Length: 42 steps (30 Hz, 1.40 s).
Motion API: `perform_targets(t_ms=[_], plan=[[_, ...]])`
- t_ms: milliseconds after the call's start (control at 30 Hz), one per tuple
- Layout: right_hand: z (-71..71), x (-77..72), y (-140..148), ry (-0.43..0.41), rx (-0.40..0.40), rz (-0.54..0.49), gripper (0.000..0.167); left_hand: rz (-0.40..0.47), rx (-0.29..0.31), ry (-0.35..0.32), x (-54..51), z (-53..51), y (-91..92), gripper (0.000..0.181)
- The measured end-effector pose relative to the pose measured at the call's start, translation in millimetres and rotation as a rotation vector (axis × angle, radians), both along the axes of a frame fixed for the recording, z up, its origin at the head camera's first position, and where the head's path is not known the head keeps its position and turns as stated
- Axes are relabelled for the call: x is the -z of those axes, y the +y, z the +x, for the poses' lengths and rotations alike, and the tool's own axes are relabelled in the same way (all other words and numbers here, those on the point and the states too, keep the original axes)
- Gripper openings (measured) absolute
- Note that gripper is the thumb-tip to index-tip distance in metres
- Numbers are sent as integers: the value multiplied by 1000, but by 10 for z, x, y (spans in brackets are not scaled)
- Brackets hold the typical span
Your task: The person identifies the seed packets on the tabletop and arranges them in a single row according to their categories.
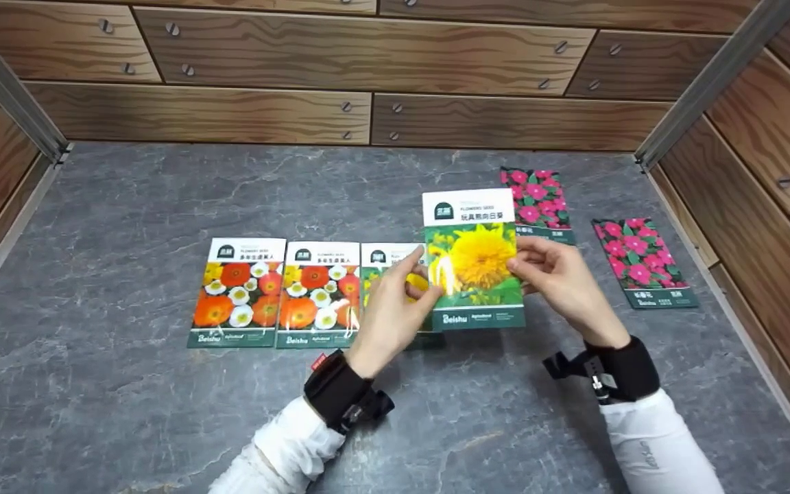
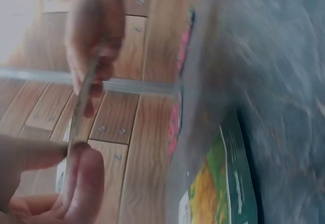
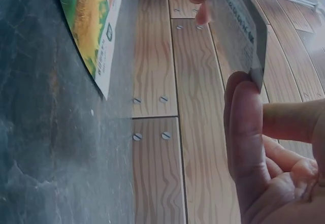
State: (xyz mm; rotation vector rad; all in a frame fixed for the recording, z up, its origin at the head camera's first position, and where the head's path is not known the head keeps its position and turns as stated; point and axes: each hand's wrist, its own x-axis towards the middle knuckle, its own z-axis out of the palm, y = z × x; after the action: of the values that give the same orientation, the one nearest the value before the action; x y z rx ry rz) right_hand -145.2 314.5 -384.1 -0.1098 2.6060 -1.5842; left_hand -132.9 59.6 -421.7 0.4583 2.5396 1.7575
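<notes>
A seed packet with a yellow sunflower picture is held up off the table between both hands. My left hand pinches its left edge between thumb and fingers, while my right hand pinches the right edge. In the right wrist view the raised packet is seen from its printed back. Below it a second sunflower packet lies on the table, partly hidden by my left hand and the raised packet. To its left lie two poppy packets, one in the middle and one at the end.
Two pink-flower packets lie to the right: the farther one is partly covered by the raised packet, and the nearer one lies slightly turned. Wood-patterned walls enclose the grey marbled table at the back and sides.
</notes>
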Motion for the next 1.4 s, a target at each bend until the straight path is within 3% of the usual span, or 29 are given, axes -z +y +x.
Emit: perform_targets(t_ms=[200,267,400,633,800,1033,1200,1400], plan=[[-19,-41,108,-48,24,-14,44,-342,78,319,55,47,44,60],[-29,-49,141,-67,17,-14,48,-432,137,364,55,55,55,58],[-53,-40,214,-99,7,8,53,-556,233,365,44,64,112,64],[-143,83,293,-161,-28,106,59,-730,304,320,78,60,259,67],[-184,189,278,-196,-70,155,59,-822,350,325,131,70,323,64],[-184,276,229,-223,-82,212,58,-905,373,382,191,93,365,54],[-182,322,188,-187,-97,343,61,-949,356,437,230,105,383,45],[-178,381,117,-136,-95,523,74,-991,359,435,247,102,402,41]])
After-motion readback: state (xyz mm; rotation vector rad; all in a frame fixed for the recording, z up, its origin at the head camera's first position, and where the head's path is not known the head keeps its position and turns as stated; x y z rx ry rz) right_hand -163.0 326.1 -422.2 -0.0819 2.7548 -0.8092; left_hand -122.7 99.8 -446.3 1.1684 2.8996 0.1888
